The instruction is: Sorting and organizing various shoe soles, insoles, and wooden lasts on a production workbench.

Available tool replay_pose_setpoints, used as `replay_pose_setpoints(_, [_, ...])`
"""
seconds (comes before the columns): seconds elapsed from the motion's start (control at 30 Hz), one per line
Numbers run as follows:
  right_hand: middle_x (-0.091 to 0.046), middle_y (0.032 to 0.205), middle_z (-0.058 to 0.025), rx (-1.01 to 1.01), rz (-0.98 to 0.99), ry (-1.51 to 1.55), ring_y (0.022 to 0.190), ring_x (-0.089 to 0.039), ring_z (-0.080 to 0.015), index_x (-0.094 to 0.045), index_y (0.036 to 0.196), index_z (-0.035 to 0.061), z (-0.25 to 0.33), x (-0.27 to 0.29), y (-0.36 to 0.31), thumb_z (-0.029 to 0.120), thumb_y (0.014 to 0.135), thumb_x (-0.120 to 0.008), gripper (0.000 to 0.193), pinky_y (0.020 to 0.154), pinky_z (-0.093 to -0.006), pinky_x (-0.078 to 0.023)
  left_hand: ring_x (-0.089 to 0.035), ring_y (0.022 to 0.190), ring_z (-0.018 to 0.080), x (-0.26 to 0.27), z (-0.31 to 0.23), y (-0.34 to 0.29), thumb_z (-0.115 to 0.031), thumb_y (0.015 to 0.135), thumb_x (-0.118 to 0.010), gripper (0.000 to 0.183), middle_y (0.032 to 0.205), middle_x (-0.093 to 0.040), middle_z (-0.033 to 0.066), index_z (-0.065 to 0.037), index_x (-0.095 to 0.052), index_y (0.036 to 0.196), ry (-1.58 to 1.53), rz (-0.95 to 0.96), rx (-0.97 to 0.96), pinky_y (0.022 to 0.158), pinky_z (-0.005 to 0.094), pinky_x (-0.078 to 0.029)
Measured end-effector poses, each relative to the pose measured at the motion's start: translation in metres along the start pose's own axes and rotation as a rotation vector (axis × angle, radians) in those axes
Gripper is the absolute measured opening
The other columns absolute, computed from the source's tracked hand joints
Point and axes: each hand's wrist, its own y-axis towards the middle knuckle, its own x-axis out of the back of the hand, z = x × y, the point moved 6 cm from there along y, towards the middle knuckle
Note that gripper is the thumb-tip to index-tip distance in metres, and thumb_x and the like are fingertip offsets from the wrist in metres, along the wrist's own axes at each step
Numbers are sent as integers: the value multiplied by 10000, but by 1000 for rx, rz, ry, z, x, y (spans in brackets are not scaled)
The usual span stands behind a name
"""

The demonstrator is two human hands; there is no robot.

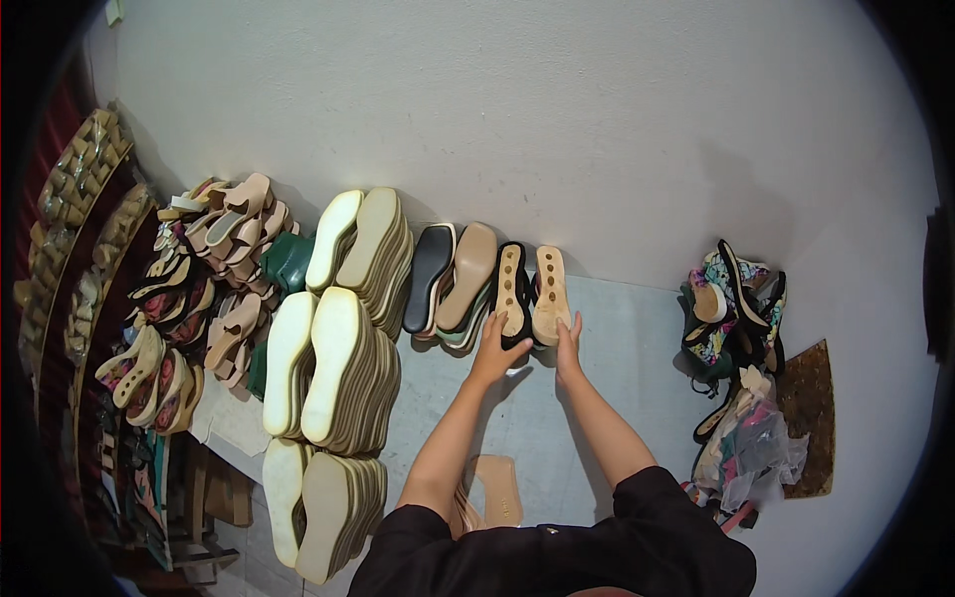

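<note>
In my left hand [495, 350] is the near end of a black-edged sole [511, 289] with a tan inner face and a row of holes. The fingers lie along its left side and the thumb reaches across the near end. My right hand [568, 351] grips the near end of a plain tan sole [550, 292], also with a row of holes. Both soles lie side by side against the wall; what is beneath them is mostly hidden. To their left rest a black insole [430, 279] and a tan insole [470, 274] on small stacks.
Tall stacks of cream insoles [338, 368] line the table's left side. Beyond them are piled pink-beige sandals [239, 214] and a green shoe [288, 261]. Patterned sandals [741, 294] and a clear plastic bag [761, 443] sit at the right. A tan insole [495, 488] lies near my body.
</note>
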Motion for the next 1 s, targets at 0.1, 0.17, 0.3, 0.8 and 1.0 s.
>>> replay_pose_setpoints(0.1, [-416, 1332, -150, -326, -169, 421, 1233, -406, -275, -267, 1386, 74, -5, 4, -13, 348, 864, -513, 638, 1003, -379, -326, -305, 1302, 352, 5, -22, -23, -384, 711, -745, 872, 1407, -228, 273, -27, -300, 1371, 132, -157, -13, 1043, 375, -287])
replay_pose_setpoints(0.17, [-471, 1278, -7, -320, 139, 413, 1169, -419, -187, -369, 1320, 214, -4, -7, -10, 461, 800, -516, 595, 931, -356, -255, -366, 1269, 339, -5, -9, -25, -338, 738, -729, 818, 1389, -297, 255, -36, -300, 1366, 155, -167, -14, 1031, 366, -306])
replay_pose_setpoints(0.3, [-538, 1135, 25, -368, 79, 377, 1037, -457, -144, -464, 1196, 218, -3, -6, -14, 379, 777, -527, 453, 827, -322, -277, -461, 1199, 279, -6, -1, -28, -187, 814, -653, 596, 1271, -490, 189, -28, -371, 1314, -145, -153, 10, 1002, 343, -339])
replay_pose_setpoints(0.8, [-479, 1222, -153, -239, -152, 313, 1127, -464, -260, -422, 1239, 5, -23, -19, -5, 202, 780, -456, 501, 965, -341, -341, -430, 1219, 337, 16, -6, -19, -182, 827, -621, 580, 1289, -450, 223, -24, -335, 1306, -35, 25, 19, 1008, 361, -326])
replay_pose_setpoints(1.0, [-470, 1228, -155, -242, -210, 292, 1151, -444, -274, -372, 1285, 10, -11, -31, -12, 180, 771, -442, 546, 975, -345, -332, -458, 1172, 378, 20, -7, -18, -171, 822, -624, 552, 1230, -473, 241, -32, -340, 1274, -14, 2, 26, 975, 380, -354])
